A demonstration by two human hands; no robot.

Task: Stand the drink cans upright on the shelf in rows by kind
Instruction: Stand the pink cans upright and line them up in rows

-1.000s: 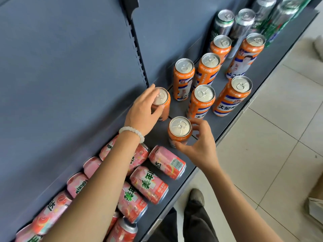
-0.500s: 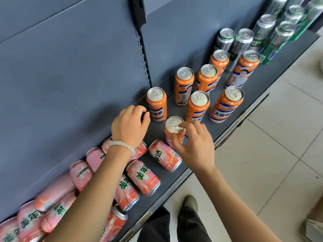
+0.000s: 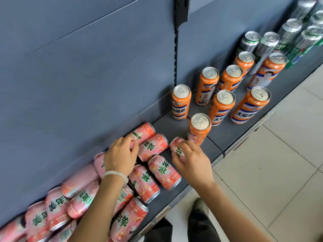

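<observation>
The pink cans point(image 3: 157, 172) lie on their sides on the shelf point(image 3: 216, 137), heaped to the left of the upright orange cans point(image 3: 222, 105). The right hand point(image 3: 192, 159) curls round one pink can point(image 3: 177, 147) lying just beside the nearest orange can point(image 3: 200, 128); the left hand point(image 3: 120, 154) grips another pink can point(image 3: 142, 133) by the back panel. They are probably full, so fairly heavy, with smooth, rigid walls apt to roll; taking each round mid-body should tip it upright safely.
</observation>
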